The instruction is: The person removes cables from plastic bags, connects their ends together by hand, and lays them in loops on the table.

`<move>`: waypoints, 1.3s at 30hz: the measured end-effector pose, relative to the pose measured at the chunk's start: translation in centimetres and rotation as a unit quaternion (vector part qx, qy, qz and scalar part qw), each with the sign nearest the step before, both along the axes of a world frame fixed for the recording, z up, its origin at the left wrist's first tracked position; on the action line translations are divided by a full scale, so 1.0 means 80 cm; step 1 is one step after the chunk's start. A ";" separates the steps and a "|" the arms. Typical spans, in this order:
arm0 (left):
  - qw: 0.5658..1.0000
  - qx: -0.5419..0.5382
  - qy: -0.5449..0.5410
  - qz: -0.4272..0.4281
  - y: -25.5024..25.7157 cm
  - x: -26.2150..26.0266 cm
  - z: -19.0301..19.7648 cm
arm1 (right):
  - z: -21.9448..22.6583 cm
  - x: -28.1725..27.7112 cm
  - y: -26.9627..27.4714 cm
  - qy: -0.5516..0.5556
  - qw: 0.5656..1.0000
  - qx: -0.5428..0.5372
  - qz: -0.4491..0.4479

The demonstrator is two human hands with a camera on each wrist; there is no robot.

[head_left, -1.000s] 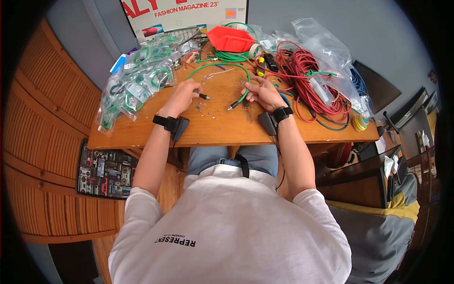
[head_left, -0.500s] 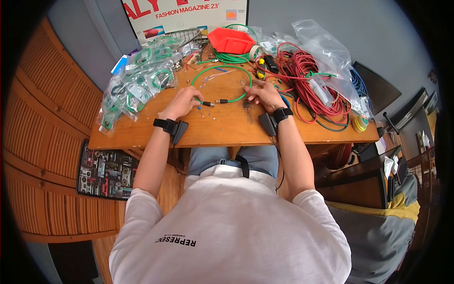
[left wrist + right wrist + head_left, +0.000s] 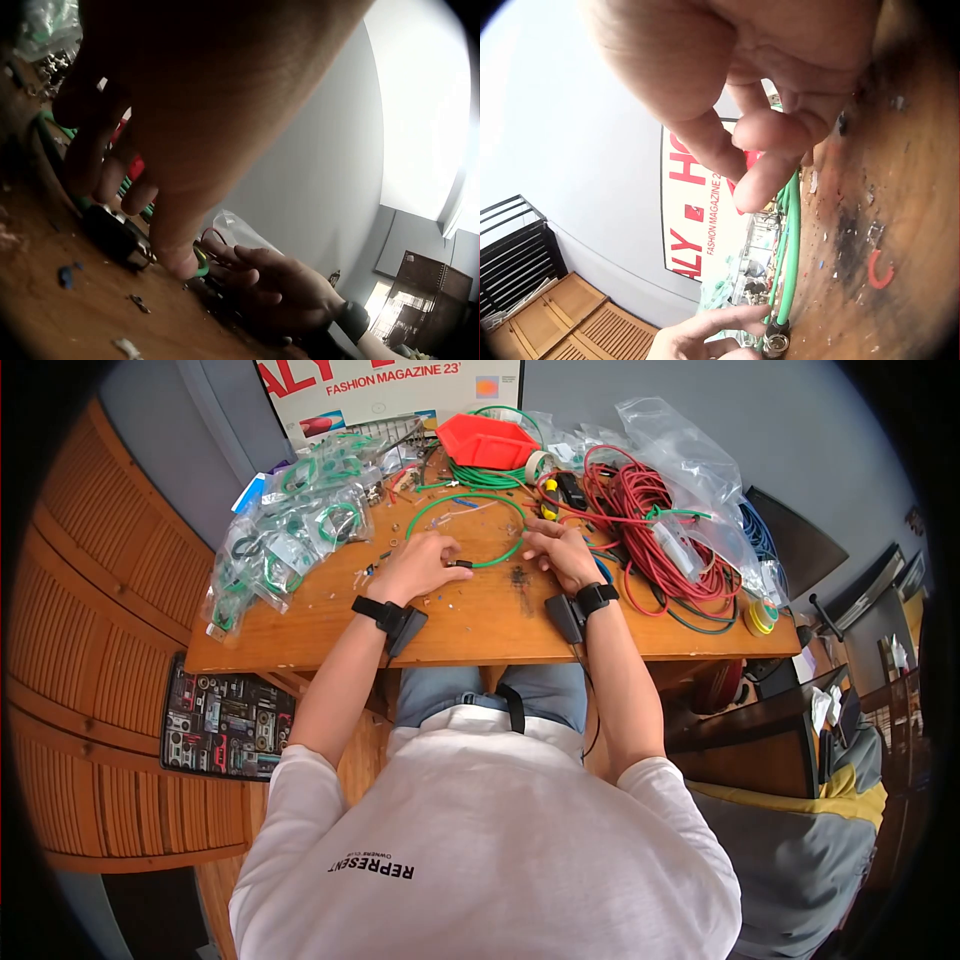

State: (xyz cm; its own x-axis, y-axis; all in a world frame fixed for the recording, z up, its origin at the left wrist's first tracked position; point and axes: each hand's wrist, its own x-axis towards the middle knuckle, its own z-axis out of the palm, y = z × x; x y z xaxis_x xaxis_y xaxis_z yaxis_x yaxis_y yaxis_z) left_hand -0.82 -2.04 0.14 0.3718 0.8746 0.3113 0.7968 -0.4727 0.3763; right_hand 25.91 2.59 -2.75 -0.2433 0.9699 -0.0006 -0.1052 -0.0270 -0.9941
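A green cable (image 3: 508,557) lies in a loop on the wooden table, with black, metal-tipped connectors at its ends. In the head view the left hand (image 3: 425,565) covers most of one end, beside a black connector (image 3: 460,564). The left wrist view has its fingers and thumb around a black connector (image 3: 112,231) with a metal ring. At the loop's right side the right hand (image 3: 562,552) holds the cable with curved fingers; in the right wrist view the cable (image 3: 790,255) runs up behind its fingertips, which partly hide the contact.
Plastic bags with green cables (image 3: 290,545) cover the table's left. A red tray (image 3: 488,442) stands at the back above coiled green cable. To the right lie a red cable heap (image 3: 650,525), a yellow-black tool (image 3: 550,498) and a yellow roll (image 3: 762,618). Small scraps dot the tabletop.
The left hand has moved right and now covers one connector. The loop's ends have come close together, low in front, and the right hand has stayed nearly in place.
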 end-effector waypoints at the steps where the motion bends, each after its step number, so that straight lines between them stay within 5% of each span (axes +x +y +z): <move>1: 0.998 -0.034 0.030 0.039 -0.003 0.008 0.007 | 0.000 0.000 0.001 0.000 1.000 0.003 0.001; 16: 0.990 -0.126 -0.061 0.018 -0.008 0.002 0.007 | 0.000 0.002 0.001 0.014 1.000 0.004 -0.007; 31: 0.996 -0.043 -0.011 -0.073 0.002 -0.025 -0.012 | 0.003 -0.001 0.002 0.065 0.998 -0.005 0.013; 39: 0.997 -0.053 -0.015 -0.051 -0.007 -0.022 -0.001 | 0.003 0.000 0.002 0.053 0.998 -0.006 0.017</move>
State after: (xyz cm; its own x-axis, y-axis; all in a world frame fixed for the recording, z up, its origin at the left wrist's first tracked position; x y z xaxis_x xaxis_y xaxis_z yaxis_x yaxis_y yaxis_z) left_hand -2.56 -2.57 0.07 0.4521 0.8614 0.2313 0.7349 -0.5068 0.4507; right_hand 25.88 2.77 -2.53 -0.2762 0.9610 0.0144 -0.2083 -0.0452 -0.9770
